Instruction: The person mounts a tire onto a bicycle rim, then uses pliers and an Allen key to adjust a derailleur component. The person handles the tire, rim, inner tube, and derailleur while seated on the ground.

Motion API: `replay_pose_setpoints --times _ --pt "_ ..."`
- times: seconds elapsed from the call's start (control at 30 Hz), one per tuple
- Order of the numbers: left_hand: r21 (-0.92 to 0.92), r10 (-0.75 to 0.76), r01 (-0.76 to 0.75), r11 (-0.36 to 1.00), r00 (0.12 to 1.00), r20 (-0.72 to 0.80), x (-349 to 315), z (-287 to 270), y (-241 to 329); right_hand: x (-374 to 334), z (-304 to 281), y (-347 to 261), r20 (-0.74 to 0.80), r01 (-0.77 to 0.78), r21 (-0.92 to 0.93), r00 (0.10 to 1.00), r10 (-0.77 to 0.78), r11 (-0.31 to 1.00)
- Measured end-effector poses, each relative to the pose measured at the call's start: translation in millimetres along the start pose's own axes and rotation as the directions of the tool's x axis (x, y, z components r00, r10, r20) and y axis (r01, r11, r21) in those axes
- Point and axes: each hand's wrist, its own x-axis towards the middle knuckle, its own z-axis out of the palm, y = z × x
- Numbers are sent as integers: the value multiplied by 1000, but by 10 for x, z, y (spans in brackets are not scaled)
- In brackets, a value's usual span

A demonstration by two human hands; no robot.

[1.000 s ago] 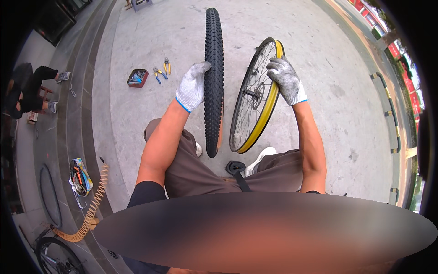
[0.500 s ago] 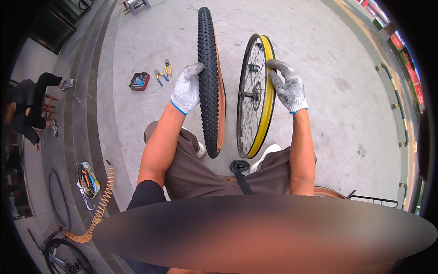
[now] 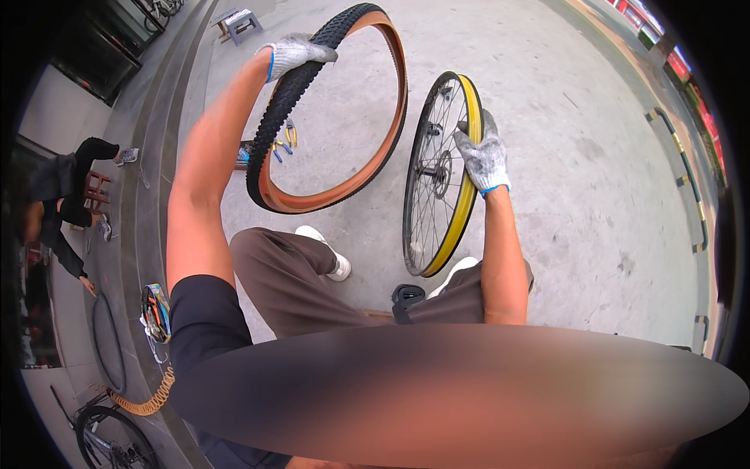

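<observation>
A bicycle tire (image 3: 273, 125) with black knobby tread and a tan inner side is tilted up at the far left. My gloved left hand (image 3: 301, 55) grips its upper left edge, fingers over the tread. To the right stands a spoked bicycle wheel (image 3: 455, 223) with no tire, its rim lined in yellow tape and a disc rotor at the hub. My gloved right hand (image 3: 486, 152) is closed round the right side of its rim, thumb toward the spokes. Tire and wheel are apart. A folded black rubber-like bundle (image 3: 408, 295) lies near my right shoe.
Behind the tire lie yellow-handled pliers (image 3: 291, 133), blue-handled pliers (image 3: 278, 148) and a partly hidden small box (image 3: 244, 152). Leftward are a tool pouch (image 3: 156, 313), coiled hose (image 3: 148, 402), inner tube (image 3: 98, 328), bicycle (image 3: 117, 438) and seated person (image 3: 66, 187). A grey stool (image 3: 238, 25) stands far off.
My left hand has lifted the tire up and leftward and turned it, so its open ring now shows. The wheel is nearly where it was; my right hand has shifted slightly down its rim.
</observation>
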Motion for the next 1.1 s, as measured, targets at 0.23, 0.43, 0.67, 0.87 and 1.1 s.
replay_pose_setpoints --times 0.23,0.43,0.67,0.87,1.1 --pt "620 -22 -41 784 995 94 -181 -541 325 54 -147 223 -14 -3 -1 1000 3 1000" --pt "819 14 -266 509 954 301 -335 -369 408 -6 -178 231 4 25 49 1000 -26 998" --pt "863 117 -478 165 878 465 -605 -143 357 -64 -105 82 66 69 89 995 -75 994" --pt "828 13 -539 -158 837 547 -807 87 454 -90 -62 -2 64 55 95 996 -61 994" --pt "760 -1 -639 -117 766 643 -922 433 910 -69 -40 32 66 35 65 997 -39 997"
